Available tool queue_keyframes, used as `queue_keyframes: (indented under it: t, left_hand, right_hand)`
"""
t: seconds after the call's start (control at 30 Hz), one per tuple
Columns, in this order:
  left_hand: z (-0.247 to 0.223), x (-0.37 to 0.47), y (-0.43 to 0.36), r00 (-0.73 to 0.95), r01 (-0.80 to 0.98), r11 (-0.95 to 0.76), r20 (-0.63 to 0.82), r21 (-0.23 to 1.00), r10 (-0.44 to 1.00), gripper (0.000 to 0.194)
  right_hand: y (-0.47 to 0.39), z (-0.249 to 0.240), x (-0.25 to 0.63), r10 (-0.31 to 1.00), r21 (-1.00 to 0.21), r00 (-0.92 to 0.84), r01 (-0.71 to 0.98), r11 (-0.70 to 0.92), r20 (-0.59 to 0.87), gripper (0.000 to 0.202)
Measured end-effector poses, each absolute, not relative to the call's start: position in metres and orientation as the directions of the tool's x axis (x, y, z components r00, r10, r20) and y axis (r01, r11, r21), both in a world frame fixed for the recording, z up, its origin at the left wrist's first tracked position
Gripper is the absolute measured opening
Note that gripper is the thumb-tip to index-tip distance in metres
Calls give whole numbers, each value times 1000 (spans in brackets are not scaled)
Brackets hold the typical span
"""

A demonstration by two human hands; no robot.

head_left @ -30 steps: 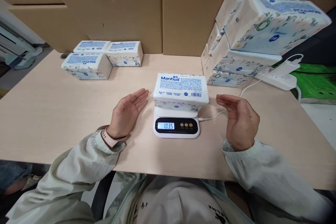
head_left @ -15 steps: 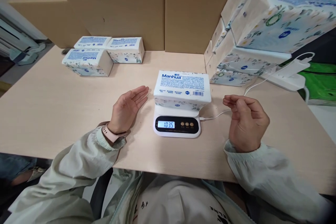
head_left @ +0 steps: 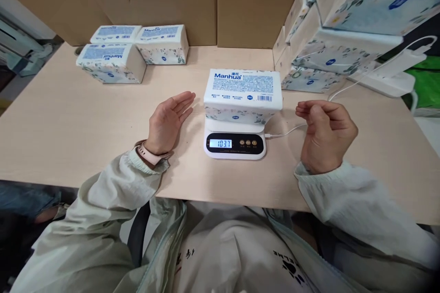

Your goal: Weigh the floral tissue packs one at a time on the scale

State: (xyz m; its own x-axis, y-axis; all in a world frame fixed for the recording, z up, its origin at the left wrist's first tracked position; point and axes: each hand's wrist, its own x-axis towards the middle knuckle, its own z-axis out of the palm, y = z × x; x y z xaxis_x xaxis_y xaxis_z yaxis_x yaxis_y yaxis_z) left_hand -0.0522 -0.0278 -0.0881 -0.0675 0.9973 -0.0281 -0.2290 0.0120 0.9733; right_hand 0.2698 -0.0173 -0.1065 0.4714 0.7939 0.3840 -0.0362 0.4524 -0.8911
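A white pack of tissues [head_left: 242,89] with blue print lies across the top of a small white kitchen scale [head_left: 235,154]. The lit display [head_left: 220,143] reads 103.7. To the left of the pack, apart from it, my left hand [head_left: 168,122] is open with its palm up and fingers stretched out. My right hand [head_left: 326,137] rests to the right of the scale, near the white cable [head_left: 287,133]. Its fingers are stretched out and the thumb lies against them; it holds nothing that I can see. Neither hand touches the pack.
Three tissue packs [head_left: 110,64] sit together at the back left. A tall stack of tissue packs [head_left: 343,50] stands at the back right, beside a white power strip [head_left: 385,78]. Cardboard boxes [head_left: 165,0] line the table's back edge. A person's leg [head_left: 30,201] shows at lower left.
The reading on the scale went from 103.5 to 103.7. My view has tilted down, so everything sits higher in the picture. Both hands keep nearly the same places beside the scale.
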Motion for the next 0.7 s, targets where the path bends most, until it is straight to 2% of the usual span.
queue_keyframes:
  t: [0.3, 0.4, 0.57, 0.63, 0.7]
  left_hand:
    - [-86, -42, -33, -34, -201, -91, 86, 975, 996, 51]
    - [-82, -38, -33, -13, -207, -130, 130, 970, 991, 51]
    - [-78, -34, -27, 33, -238, -100, 111, 966, 993, 49]
    - [-78, -30, -23, 83, -261, -74, 99, 963, 992, 49]
    - [-79, -28, -19, 138, -267, -82, 122, 960, 983, 48]
  right_hand:
    - [-22, -103, 271, 778, -863, 406, 58, 501, 479, 6]
    - [-24, -102, 270, 810, -879, 354, 85, 469, 467, 9]
    - [-29, -82, 267, 958, -967, 155, 125, 224, 242, 36]
    - [-30, -64, 262, 993, -987, 16, 115, 113, 115, 48]
    - [-28, -45, 255, 989, -992, -147, 119, 37, 19, 51]
